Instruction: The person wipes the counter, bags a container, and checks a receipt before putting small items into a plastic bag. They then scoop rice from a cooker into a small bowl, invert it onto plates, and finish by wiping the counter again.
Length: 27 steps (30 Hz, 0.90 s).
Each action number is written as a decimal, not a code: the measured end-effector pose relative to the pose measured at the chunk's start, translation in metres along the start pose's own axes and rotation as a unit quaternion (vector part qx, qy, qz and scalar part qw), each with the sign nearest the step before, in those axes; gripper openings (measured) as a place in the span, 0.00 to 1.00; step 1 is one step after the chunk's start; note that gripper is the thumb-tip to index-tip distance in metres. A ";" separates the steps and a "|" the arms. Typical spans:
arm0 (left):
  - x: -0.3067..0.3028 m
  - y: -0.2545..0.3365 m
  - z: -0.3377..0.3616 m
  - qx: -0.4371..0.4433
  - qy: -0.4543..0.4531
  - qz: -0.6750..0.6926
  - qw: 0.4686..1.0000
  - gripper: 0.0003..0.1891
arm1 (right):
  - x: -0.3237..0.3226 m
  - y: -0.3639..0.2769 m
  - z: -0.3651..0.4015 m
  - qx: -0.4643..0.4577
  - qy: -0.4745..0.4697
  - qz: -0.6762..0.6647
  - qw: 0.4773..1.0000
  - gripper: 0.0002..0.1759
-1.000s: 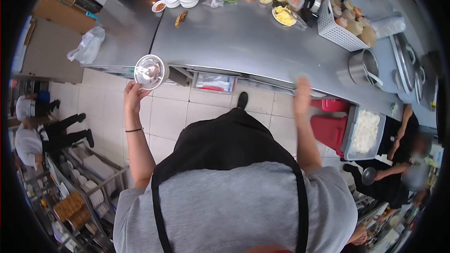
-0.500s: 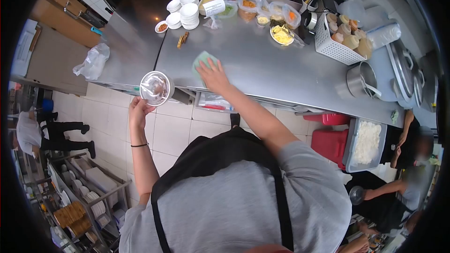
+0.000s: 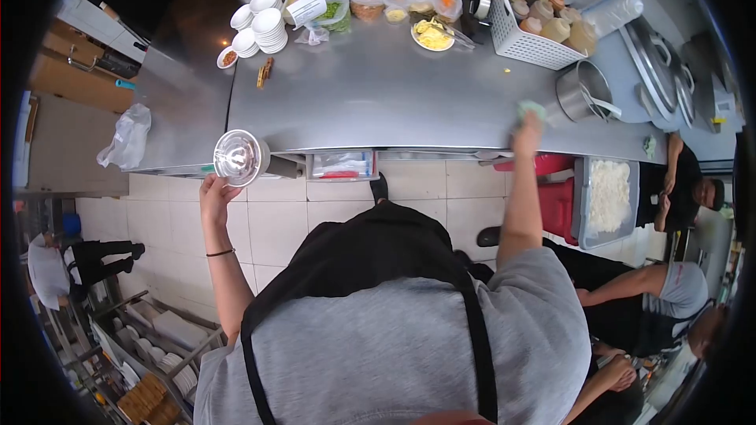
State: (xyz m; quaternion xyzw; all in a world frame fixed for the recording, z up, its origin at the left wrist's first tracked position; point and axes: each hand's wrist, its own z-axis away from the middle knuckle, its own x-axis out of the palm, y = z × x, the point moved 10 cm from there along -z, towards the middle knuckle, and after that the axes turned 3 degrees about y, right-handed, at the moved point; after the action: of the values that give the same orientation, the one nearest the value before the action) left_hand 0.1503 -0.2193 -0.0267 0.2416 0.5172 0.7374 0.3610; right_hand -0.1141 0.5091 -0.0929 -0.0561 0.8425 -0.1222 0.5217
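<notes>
My left hand (image 3: pixel 217 201) is closed on the rim of a round, shiny container (image 3: pixel 241 157), held at the counter's front edge. What lies inside the container is blurred by glare. My right hand (image 3: pixel 528 138) presses a pale green cloth (image 3: pixel 532 110) on the steel counter (image 3: pixel 378 102), far to the right and near the front edge. The fingers are smeared by motion and partly cover the cloth. Just beyond it stands a steel pot (image 3: pixel 581 96) with a ladle-like handle in it. A small yellow scrap (image 3: pixel 507 71) lies on the steel behind the cloth.
White bowls (image 3: pixel 269 31) are stacked at the back left, beside bagged ingredients (image 3: pixel 368 1) and a plate of yellow shreds (image 3: pixel 432 35). A white basket (image 3: pixel 520 46) holds sauce bottles. Below, a grey tub (image 3: pixel 583 212) holds something white. People stand at the right; a drawer (image 3: pixel 340 165) sticks out.
My right hand has swept the cloth from the counter's middle to its right end, close to the pot. My left hand still holds the container. The view has shifted rightward.
</notes>
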 end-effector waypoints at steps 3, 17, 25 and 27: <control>-0.011 -0.008 -0.003 -0.002 -0.006 0.010 1.000 0.07 | -0.061 0.072 0.026 0.045 0.016 0.133 0.990 0.20; -0.037 -0.014 0.011 -0.002 0.024 0.028 0.999 0.10 | -0.051 -0.270 -0.006 -0.098 -0.040 -0.229 0.968 0.18; -0.029 0.030 -0.006 0.005 0.019 0.084 0.996 0.07 | -0.011 -0.569 0.134 -0.158 -0.475 -0.527 0.687 0.27; -0.029 0.042 -0.013 0.017 0.006 0.087 0.996 0.06 | 0.004 -0.595 0.164 0.010 -0.602 -0.563 0.567 0.26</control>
State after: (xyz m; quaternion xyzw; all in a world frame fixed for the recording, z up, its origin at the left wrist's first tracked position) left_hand 0.1465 -0.2581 0.0089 0.2873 0.5091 0.7585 0.2881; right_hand 0.0110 -0.0894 -0.0093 -0.5741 0.1308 -0.3380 0.7342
